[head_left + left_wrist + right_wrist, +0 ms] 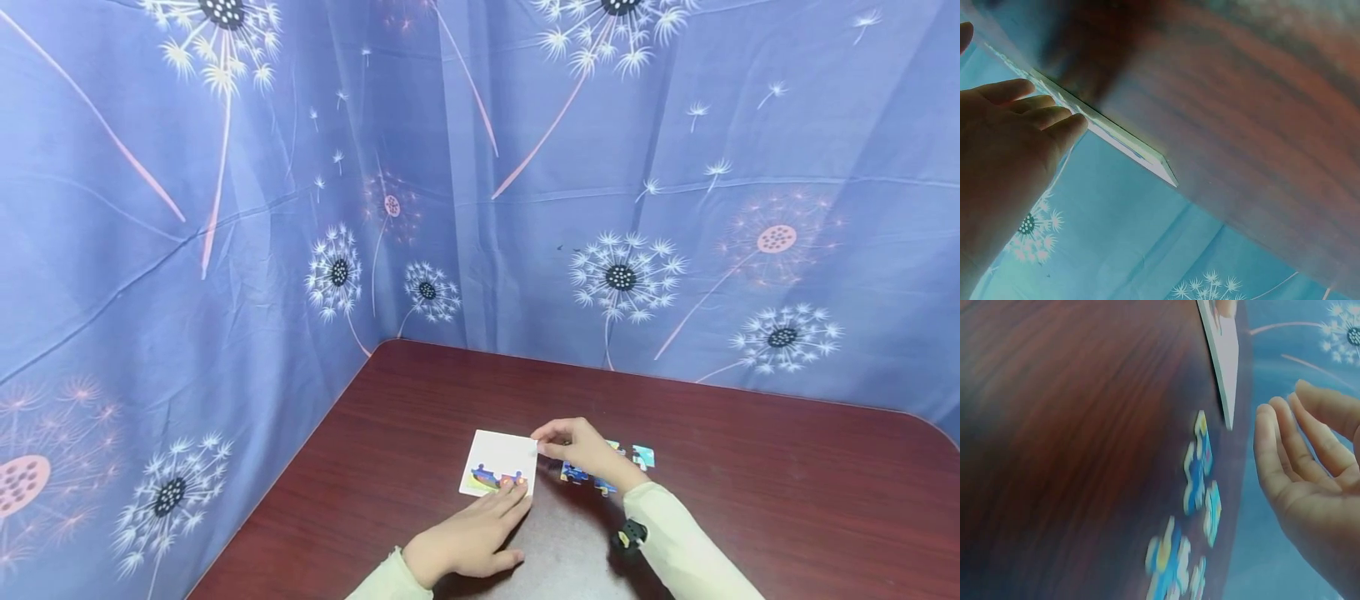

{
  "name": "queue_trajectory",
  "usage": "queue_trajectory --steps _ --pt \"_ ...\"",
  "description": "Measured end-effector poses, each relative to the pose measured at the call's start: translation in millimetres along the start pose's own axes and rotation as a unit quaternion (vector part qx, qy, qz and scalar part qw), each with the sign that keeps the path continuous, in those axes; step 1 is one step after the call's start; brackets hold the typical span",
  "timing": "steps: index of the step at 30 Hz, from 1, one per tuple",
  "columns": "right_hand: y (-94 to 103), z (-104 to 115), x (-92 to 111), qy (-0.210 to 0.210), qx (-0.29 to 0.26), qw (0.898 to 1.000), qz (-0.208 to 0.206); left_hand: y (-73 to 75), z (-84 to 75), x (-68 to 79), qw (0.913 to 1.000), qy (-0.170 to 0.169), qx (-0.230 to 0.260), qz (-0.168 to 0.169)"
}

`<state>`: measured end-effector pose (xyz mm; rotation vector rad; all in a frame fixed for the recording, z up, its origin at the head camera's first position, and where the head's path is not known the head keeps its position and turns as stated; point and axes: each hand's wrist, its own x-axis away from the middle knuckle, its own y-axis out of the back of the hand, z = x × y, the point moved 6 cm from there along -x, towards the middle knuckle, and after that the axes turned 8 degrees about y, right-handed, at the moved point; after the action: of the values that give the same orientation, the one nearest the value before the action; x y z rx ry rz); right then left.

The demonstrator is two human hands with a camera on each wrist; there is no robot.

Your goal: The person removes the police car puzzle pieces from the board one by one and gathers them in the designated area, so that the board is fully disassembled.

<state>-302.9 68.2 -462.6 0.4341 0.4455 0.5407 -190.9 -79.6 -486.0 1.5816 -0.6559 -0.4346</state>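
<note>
A white square puzzle board [504, 452] lies on the table, with a few colourful puzzle pieces [483, 477] fitted along its near edge. My left hand [476, 533] rests its extended fingertips on the pieces at the board's near right corner. At the board's far right edge is my right hand [588, 452], its fingers loosely bent. The right wrist view shows nothing between this hand's fingers [1300, 440], which are beside a corner of the board [1227, 375]. Partly hidden under the right hand and forearm are several loose puzzle pieces [573, 473], blue, yellow and white.
The dark red wooden table [750, 467] carries the board and pieces. One light blue loose piece [643, 456] lies to the right of the right wrist. Blue curtains [517, 267] with dandelion prints hang behind the table and along its left side. A dark device [632, 534] sits at the right sleeve.
</note>
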Motion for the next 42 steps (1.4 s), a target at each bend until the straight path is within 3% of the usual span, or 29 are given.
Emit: queue_trajectory --steps 8,17,23,29,42 --pt "-25.7 -3 -18 0.002 -0.042 0.998 0.046 -1.2 1.4 -2.4 1.0000 0.005 -0.007 -0.001" --pt "-43.2 -11 -28 0.003 -0.037 0.997 0.074 0.2 0.4 -2.9 1.0000 0.005 0.003 0.004" --pt "-56.2 2 -33 0.011 -0.047 0.995 0.090 1.6 -0.6 -3.2 0.9999 0.004 0.000 0.009" --pt "-72.6 -5 -40 0.004 -0.036 0.993 0.108 1.3 -0.9 -3.6 0.9999 -0.002 -0.007 0.008" --pt "-78.9 -3 -43 0.001 -0.003 0.994 0.109 0.4 0.6 -5.0 0.9998 -0.004 -0.001 0.018"
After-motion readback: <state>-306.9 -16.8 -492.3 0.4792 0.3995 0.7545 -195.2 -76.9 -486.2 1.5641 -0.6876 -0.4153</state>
